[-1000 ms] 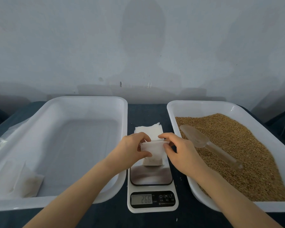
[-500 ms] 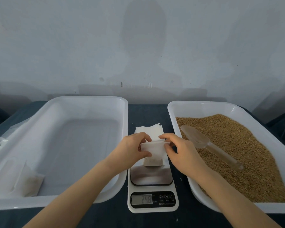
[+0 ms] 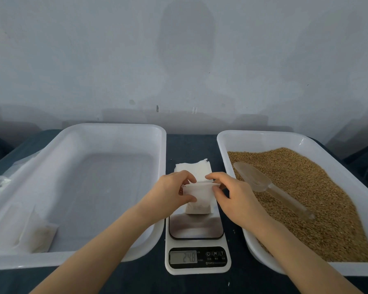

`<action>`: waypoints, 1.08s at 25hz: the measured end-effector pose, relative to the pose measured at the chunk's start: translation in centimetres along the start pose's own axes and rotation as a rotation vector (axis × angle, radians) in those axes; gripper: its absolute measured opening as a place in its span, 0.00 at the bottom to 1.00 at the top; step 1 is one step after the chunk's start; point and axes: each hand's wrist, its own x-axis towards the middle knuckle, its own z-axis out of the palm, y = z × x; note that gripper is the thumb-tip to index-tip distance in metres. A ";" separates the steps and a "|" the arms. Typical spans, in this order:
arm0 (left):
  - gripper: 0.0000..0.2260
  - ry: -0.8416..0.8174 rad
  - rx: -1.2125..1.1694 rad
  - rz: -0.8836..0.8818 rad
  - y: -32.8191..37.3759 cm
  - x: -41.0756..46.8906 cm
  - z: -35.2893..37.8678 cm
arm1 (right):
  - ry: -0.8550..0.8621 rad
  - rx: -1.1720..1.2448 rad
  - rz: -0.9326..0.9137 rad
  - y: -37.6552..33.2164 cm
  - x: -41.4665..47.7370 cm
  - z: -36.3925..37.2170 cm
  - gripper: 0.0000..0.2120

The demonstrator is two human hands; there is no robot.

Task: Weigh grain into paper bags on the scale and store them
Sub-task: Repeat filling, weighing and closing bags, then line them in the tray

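Dark surface (image 3: 191,145) is carrying the scale (image 3: 197,230) at lower centre. My left hand (image 3: 170,193) and right hand (image 3: 239,198) are pinching the paper bag (image 3: 198,198) on it, fingers (image 3: 216,177) curled.

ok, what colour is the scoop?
Clear, see-through plastic scoop, lying on the grain; head view.

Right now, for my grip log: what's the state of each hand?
Left hand: pinches the left top corner of the paper bag standing on the scale.
Right hand: pinches the same bag's right top corner.
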 end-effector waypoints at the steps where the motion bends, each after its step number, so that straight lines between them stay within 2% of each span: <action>1: 0.16 -0.001 -0.001 0.001 0.0 0.0 0.0 | -0.001 0.001 0.000 0.0 0.0 0.0 0.14; 5: 0.15 -0.003 -0.015 0.006 -0.2 0.0 0.2 | -0.029 -0.027 -0.010 -0.1 0.0 0.0 0.15; 9: 0.05 0.013 0.016 0.060 -0.2 0.0 0.2 | -0.083 -0.088 0.001 0.0 0.1 0.0 0.16; 11: 0.07 0.034 0.034 0.067 -0.3 0.0 0.3 | -0.118 -0.117 0.022 0.1 0.3 0.1 0.14; 14: 0.10 0.037 0.058 0.067 -0.2 -0.2 0.4 | -0.127 -0.170 -0.002 0.1 0.4 0.1 0.05; 15: 0.11 0.040 0.063 0.070 -0.1 -0.3 0.4 | -0.124 -0.167 -0.015 0.0 0.4 0.1 0.07; 17: 0.13 0.043 0.047 0.068 0.0 -0.4 0.4 | -0.115 -0.116 -0.022 0.1 0.4 0.1 0.10; 21: 0.06 0.001 -0.060 0.040 0.4 -0.2 0.0 | -0.098 -0.004 -0.037 -0.3 0.4 -0.2 0.05; 27: 0.09 0.027 -0.057 -0.028 1.2 -0.2 -0.3 | -0.021 0.180 -0.067 -0.9 0.2 -0.7 0.03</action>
